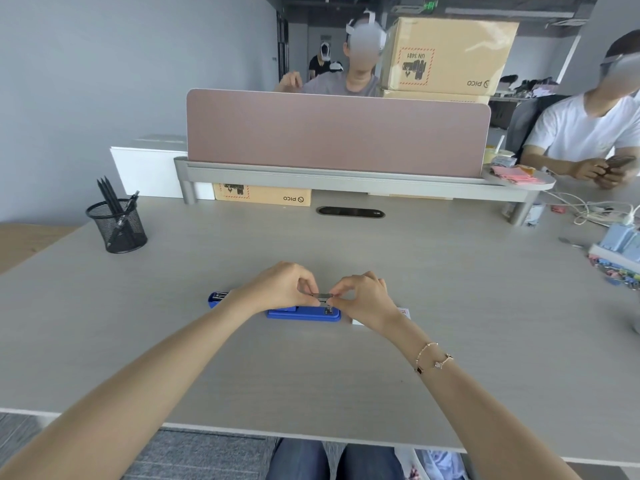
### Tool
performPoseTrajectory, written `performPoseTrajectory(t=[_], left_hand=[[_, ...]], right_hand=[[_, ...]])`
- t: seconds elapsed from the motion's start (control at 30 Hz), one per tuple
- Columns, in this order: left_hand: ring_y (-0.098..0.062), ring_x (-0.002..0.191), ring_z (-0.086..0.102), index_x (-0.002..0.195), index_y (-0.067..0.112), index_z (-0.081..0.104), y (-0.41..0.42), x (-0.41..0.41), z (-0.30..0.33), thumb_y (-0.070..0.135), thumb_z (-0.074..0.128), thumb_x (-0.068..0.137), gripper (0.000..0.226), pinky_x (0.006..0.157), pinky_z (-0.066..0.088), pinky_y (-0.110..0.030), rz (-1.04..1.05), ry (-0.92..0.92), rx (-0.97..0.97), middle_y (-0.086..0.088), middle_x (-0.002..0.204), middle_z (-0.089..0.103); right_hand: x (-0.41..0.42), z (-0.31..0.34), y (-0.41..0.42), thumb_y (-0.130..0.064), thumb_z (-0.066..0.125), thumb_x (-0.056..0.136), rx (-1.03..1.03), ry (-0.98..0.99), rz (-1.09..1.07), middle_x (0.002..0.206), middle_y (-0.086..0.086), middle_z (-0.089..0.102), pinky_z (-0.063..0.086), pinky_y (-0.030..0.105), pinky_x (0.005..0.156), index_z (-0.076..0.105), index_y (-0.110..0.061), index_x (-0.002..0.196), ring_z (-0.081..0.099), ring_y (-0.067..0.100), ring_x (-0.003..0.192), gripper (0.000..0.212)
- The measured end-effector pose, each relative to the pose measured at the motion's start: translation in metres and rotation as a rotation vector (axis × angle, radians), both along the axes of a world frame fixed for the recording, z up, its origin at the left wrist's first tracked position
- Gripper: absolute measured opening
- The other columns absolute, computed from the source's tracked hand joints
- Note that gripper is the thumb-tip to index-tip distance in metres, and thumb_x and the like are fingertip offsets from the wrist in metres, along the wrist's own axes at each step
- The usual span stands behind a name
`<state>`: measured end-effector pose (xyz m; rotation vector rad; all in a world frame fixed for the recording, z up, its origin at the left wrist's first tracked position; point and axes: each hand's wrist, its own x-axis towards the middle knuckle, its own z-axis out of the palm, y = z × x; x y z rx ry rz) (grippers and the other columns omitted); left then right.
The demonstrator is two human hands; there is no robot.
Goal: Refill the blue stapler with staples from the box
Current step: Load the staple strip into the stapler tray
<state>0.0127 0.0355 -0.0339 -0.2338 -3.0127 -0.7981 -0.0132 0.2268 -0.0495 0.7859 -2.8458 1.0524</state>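
The blue stapler [302, 313] lies opened flat on the grey desk [311, 375], its base in front of my hands and its other end [217, 297] showing left of my left wrist. My left hand [281, 286] and my right hand [363, 295] meet just above it, fingertips pinching a short silver strip of staples [322, 296] from both ends. The staple box [403, 312], white with red print, lies behind my right wrist and is mostly hidden.
A black mesh pen cup [117, 226] stands at the far left. A pink divider [336, 131] on a grey shelf crosses the back. Coloured clips and blue stationery [620, 252] lie at the right edge, with cables behind. A person sits at the right.
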Motion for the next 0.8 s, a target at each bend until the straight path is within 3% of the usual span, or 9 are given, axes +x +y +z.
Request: performPoseTrajectory(t=[0.27, 0.43, 0.57, 0.7, 0.8], left_hand=[[-0.009, 0.079, 0.06, 0.085, 0.024, 0.075, 0.0015, -0.003, 0.0018, 0.037, 0.082, 0.07, 0.022, 0.07, 0.048, -0.029, -0.03, -0.017, -0.033, 0.009, 0.082, 0.063], [-0.013, 0.087, 0.059, 0.089, 0.025, 0.074, 0.002, -0.0017, 0.0008, 0.037, 0.078, 0.075, 0.019, 0.075, 0.049, -0.033, -0.068, 0.002, -0.085, 0.003, 0.091, 0.063], [-0.01, 0.085, 0.056, 0.09, 0.026, 0.072, 0.0009, -0.0003, 0.0001, 0.035, 0.073, 0.078, 0.016, 0.075, 0.048, -0.03, -0.094, 0.006, -0.079, 0.008, 0.086, 0.058], [-0.011, 0.083, 0.054, 0.093, 0.025, 0.074, 0.0005, 0.0002, -0.0018, 0.035, 0.072, 0.08, 0.016, 0.07, 0.043, -0.025, -0.132, 0.041, -0.098, 0.006, 0.085, 0.057], [-0.011, 0.084, 0.054, 0.096, 0.027, 0.072, -0.0054, 0.0025, -0.0021, 0.038, 0.073, 0.078, 0.021, 0.071, 0.043, -0.025, -0.152, 0.051, -0.133, 0.005, 0.088, 0.059]], right_hand=[[-0.0041, 0.0052, -0.0004, -0.032, 0.067, 0.078, 0.057, -0.057, -0.002, 0.062, -0.016, 0.057, 0.03, 0.032, 0.094, 0.071, -0.026, 0.082, 0.046, 0.02, 0.109, 0.008], [-0.0026, 0.0051, -0.0002, -0.033, 0.066, 0.079, 0.071, -0.008, 0.012, 0.078, -0.01, 0.064, 0.028, 0.031, 0.091, 0.071, -0.023, 0.089, 0.043, 0.018, 0.109, 0.015], [-0.0018, 0.0028, 0.0022, -0.035, 0.066, 0.079, 0.057, 0.001, 0.018, 0.072, -0.011, 0.061, 0.03, 0.033, 0.095, 0.071, -0.023, 0.09, 0.044, 0.019, 0.107, 0.017], [-0.0022, -0.0006, 0.0028, -0.037, 0.067, 0.077, 0.076, 0.003, 0.013, 0.085, -0.006, 0.068, 0.03, 0.032, 0.094, 0.071, -0.024, 0.091, 0.043, 0.018, 0.108, 0.02], [-0.0005, -0.0021, 0.0036, -0.039, 0.069, 0.076, 0.103, 0.009, 0.021, 0.084, -0.011, 0.061, 0.029, 0.03, 0.092, 0.07, -0.023, 0.095, 0.042, 0.016, 0.108, 0.026]])
